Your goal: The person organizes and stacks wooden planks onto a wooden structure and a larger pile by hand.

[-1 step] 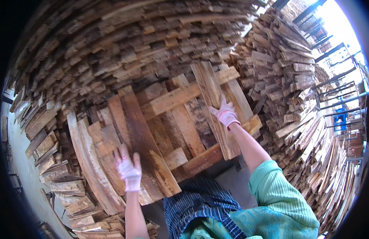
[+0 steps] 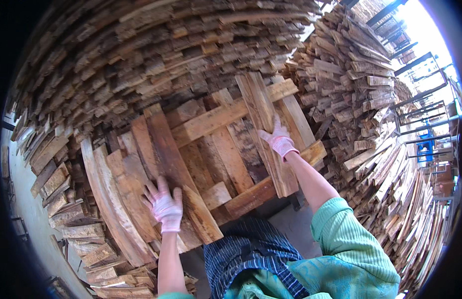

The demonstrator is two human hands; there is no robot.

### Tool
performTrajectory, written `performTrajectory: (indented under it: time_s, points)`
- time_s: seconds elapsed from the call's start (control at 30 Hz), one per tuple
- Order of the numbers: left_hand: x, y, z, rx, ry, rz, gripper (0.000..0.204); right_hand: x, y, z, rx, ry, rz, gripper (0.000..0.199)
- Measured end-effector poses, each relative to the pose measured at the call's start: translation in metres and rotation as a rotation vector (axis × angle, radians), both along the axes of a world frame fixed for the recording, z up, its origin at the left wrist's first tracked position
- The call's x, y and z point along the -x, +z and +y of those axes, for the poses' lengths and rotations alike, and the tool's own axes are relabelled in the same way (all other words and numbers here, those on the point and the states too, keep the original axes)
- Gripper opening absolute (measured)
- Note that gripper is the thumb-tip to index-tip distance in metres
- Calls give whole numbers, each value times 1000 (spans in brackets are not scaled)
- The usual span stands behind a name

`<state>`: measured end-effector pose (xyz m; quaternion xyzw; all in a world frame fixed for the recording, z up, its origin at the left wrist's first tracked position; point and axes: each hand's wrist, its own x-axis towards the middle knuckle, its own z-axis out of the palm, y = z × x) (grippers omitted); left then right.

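My left hand, in a pale pink and white glove, has its fingers spread over the planks on the left. Beside it lies a dark brown plank, slanting down towards me. My right hand, gloved alike, rests on a lighter wooden plank, its thumb apart from the stretched fingers. That plank lies across two crosswise wooden beams. Several pale, rough-edged boards lie side by side left of my left hand. Whether my left palm touches the wood, I cannot tell.
A high stack of rough boards rises at the far side. Another pile runs down the right, and shorter pieces are stacked at the left. Dark metal frames and a blue object stand at the far right.
My left hand has moved a little right and away from me, towards the dark plank. My right hand stays on its plank, its fingers closer together. The view has shifted slightly.
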<state>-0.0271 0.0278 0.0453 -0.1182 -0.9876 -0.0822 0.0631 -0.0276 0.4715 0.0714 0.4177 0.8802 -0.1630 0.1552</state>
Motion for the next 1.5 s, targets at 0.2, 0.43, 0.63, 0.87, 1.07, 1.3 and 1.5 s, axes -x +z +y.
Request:
performTrajectory:
  time_s: [0.2, 0.43, 0.63, 0.87, 1.07, 1.3, 1.5]
  points:
    - [-11, -15, 9, 178, -18, -56, 62, 11, 7, -33, 9, 53, -63, 112]
    - [-4, -4, 12, 129, -31, -36, 61, -1, 31, -38, 215, 123, 23, 114]
    - [-2, 11, 20, 87, 53, -90, 61, 15, 4, -182, 396, 238, 12, 107]
    - [-4, 44, -6, -167, 23, -77, 59, -1, -40, -262, 80, 504, 299, 74]
    - [-31, 17, -52, -630, 37, -284, 62, -6, -46, -270, 0, 614, 234, 72]
    - [-242, 102, -357, -41, 770, 231, 33, 4, 16, -345, -210, 1121, 417, 52]
    - [-513, 65, -516, -203, 2131, -555, 117, -169, 42, -663, 877, 1768, 313, 42]
